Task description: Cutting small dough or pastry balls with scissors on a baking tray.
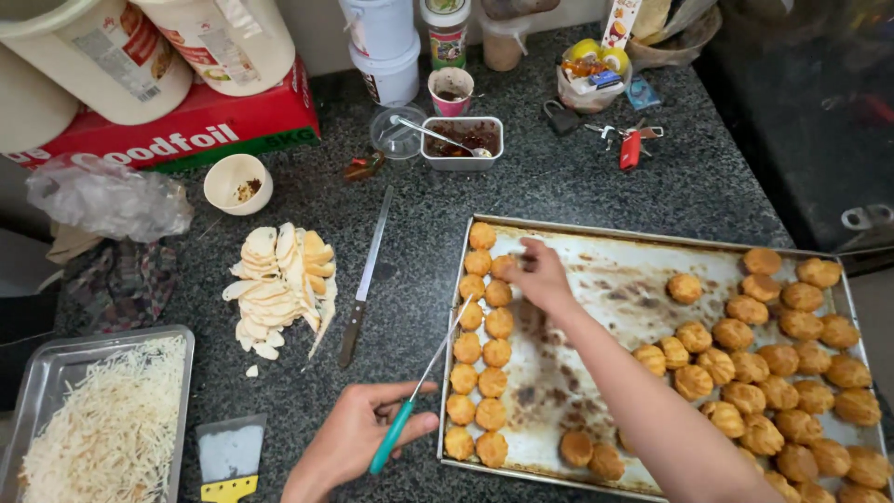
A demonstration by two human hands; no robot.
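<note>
Puffs (480, 317) are being lined at tray (652, 238) left; right hand (540, 277) pinches one, left hand (358, 433) grips knife (419, 391).

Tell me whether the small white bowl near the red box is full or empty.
Nearly empty. The small white bowl stands upright on the dark counter, its pale inside mostly bare, with only a little brown residue at the bottom.
</note>
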